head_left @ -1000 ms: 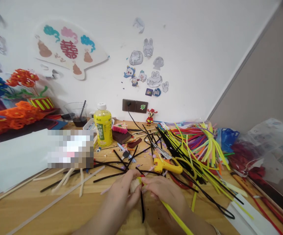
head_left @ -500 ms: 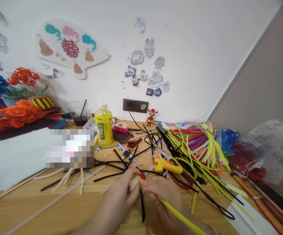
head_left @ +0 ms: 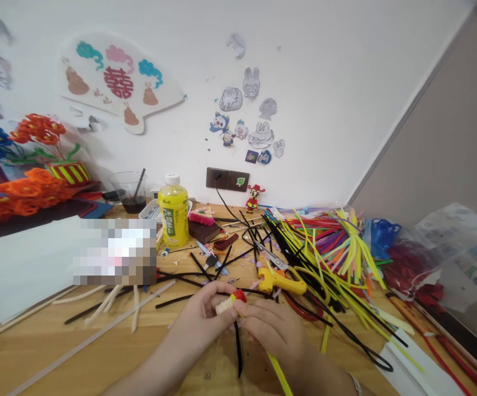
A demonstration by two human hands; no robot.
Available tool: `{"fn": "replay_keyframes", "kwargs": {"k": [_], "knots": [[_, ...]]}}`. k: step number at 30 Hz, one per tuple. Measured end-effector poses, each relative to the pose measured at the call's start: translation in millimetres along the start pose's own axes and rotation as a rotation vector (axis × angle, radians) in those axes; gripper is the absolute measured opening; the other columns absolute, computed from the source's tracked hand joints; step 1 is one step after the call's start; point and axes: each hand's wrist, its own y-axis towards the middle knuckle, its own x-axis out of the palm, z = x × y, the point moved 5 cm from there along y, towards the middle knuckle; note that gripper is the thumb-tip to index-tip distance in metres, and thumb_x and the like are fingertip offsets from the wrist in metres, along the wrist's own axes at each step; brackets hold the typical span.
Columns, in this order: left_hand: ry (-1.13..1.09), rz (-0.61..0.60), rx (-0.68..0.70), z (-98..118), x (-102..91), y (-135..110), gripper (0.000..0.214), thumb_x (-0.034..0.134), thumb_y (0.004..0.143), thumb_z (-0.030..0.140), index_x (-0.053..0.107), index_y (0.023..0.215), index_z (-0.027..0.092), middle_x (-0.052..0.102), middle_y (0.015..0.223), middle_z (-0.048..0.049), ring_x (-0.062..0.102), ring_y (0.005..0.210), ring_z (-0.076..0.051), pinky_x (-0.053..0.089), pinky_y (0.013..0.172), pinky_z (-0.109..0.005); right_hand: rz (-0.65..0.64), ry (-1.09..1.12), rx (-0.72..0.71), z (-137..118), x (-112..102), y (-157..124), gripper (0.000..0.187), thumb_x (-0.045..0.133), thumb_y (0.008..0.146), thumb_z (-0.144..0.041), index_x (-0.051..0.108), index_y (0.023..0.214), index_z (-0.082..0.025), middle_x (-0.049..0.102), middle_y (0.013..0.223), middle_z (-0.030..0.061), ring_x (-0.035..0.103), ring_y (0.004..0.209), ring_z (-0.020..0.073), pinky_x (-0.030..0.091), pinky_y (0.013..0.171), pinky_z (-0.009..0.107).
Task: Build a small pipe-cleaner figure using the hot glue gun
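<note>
Cream pipe-cleaner coil [head_left: 225,307] with a red tip [head_left: 240,296], held in both hands.
Left hand [head_left: 197,324] has its fingers closed around the coil, right hand [head_left: 273,330] grips just under the tip; long axis slants up rightward, red end leading, above the wooden worktop [head_left: 36,357], black pipe cleaner [head_left: 238,352] hanging beneath.

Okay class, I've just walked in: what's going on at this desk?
A person is working with both bare hands above a wooden table. The left hand and right hand together hold a small cream pipe-cleaner piece with a red tip. A yellow pipe cleaner runs out below the right hand, and a black pipe cleaner hangs beside it. A yellow hot glue gun and scissors lie just beyond, next to a heap of colourful pipe cleaners.
</note>
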Motion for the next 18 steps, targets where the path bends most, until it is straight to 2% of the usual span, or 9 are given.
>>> {"fn": "replay_keyframes", "kwargs": {"k": [2,6,11,18], "knots": [[-0.076,0.001,-0.041,-4,-1.3,1,0.034,0.073,0.056,0.034,0.056,0.081,0.018,0.058,0.057,0.0055,0.054,0.053,-0.01,0.043,0.057,-0.024,-0.022,-0.015,-0.017,-1,-6,4,0.025,0.035,0.089,-0.009,0.05,0.109,-0.009,0.066,0.104,0.0158,0.06,0.1,0.0197,0.053,0.082,0.033],[-0.178,0.057,-0.077,-3,-1.4,0,0.035,0.074,0.053,0.039,0.057,0.073,0.016,0.061,0.058,0.0038,0.052,0.049,-0.008,0.042,0.053,-0.022,-0.055,0.019,-0.008,1,-12,7,0.02,0.037,0.091,-0.011,0.051,0.105,-0.013,0.066,0.105,0.0122,0.059,0.102,0.0175,0.052,0.084,0.03],[-0.294,0.019,-0.097,6,7.4,-11,0.033,0.078,0.055,0.033,0.056,0.073,0.016,0.065,0.06,0.0024,0.056,0.053,-0.008,0.045,0.057,-0.021,-0.028,0.144,0.058,9,-9,1,0.015,0.046,0.089,-0.017,0.052,0.102,-0.016,0.065,0.108,0.0095,0.057,0.103,0.0152,0.049,0.089,0.03],[-0.409,-0.013,-0.143,2,8.0,-16,0.044,0.076,0.062,0.027,0.057,0.1,0.015,0.07,0.082,-0.0044,0.065,0.075,-0.014,0.049,0.078,-0.028,0.115,0.288,0.068,17,-12,-2,0.022,0.045,0.083,-0.006,0.051,0.1,-0.019,0.067,0.104,0.0073,0.059,0.1,0.0136,0.049,0.086,0.03]]}}
